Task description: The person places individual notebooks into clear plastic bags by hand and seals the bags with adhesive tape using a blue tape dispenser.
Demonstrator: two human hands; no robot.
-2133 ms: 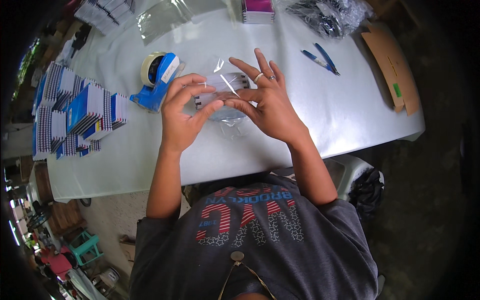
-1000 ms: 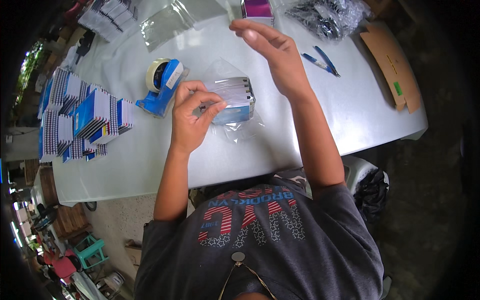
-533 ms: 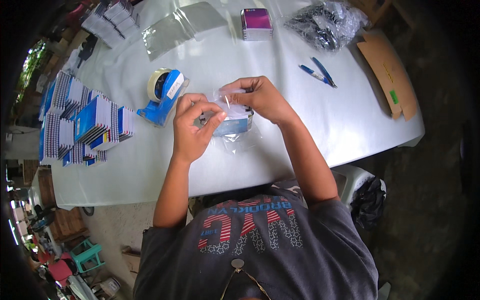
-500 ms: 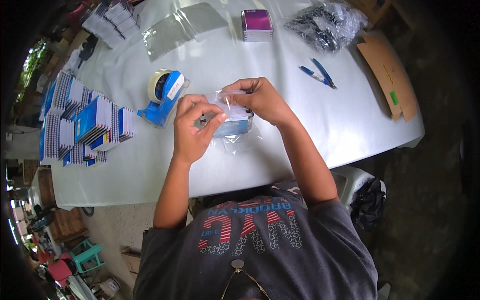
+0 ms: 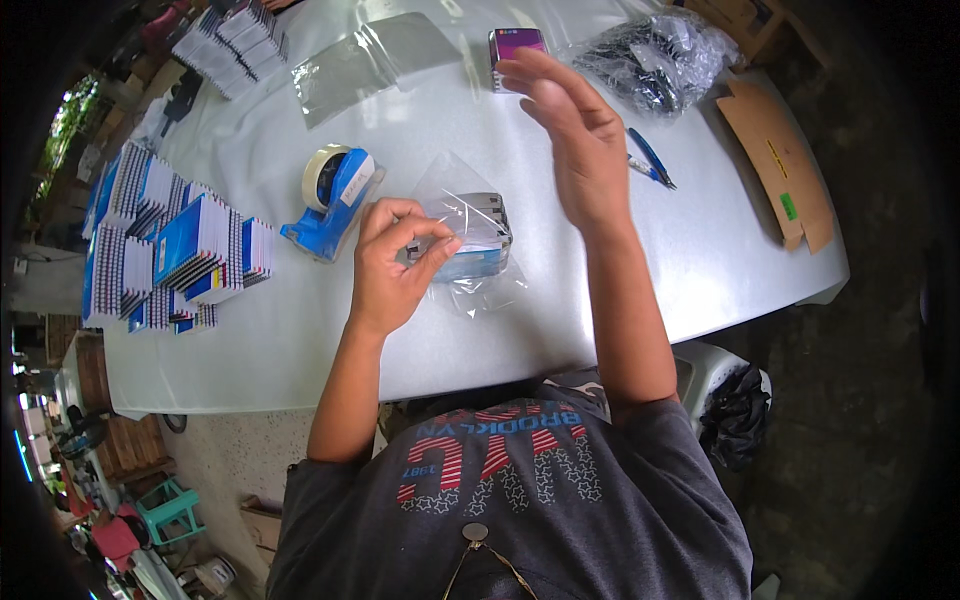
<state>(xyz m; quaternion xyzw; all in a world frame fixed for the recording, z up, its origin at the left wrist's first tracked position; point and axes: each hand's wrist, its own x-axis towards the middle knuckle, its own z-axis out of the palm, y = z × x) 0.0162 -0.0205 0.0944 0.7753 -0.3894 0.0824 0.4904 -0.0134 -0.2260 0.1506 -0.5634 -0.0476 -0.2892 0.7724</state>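
In front of me on the table lies a small stack of notebooks [image 5: 484, 262] with a blue side facing me, inside a clear plastic bag [image 5: 447, 180]. The bag's upper part stands loose above the stack, and its lower corner spreads toward me. My left hand [image 5: 385, 265] is closed, pinching the plastic between thumb and fingertips at the stack's left side. Raised to the right, my right hand [image 5: 590, 150] is open with fingers stretched out and holds nothing. It partly hides a purple-covered notebook stack [image 5: 510, 42] behind it.
A blue tape dispenser [image 5: 345, 205] stands left of my left hand. Spiral notebooks [image 5: 190, 245] are piled at the left edge, more [image 5: 235, 50] at far left. Flat clear bags [image 5: 370, 62], a crumpled plastic bundle [image 5: 655, 60], pens [image 5: 652, 160] and a cardboard piece [image 5: 775, 165] lie beyond.
My right hand has let go of the plastic and moved up and right, opening toward the purple stack. The bag's top now stands loose. My left hand keeps its pinch.
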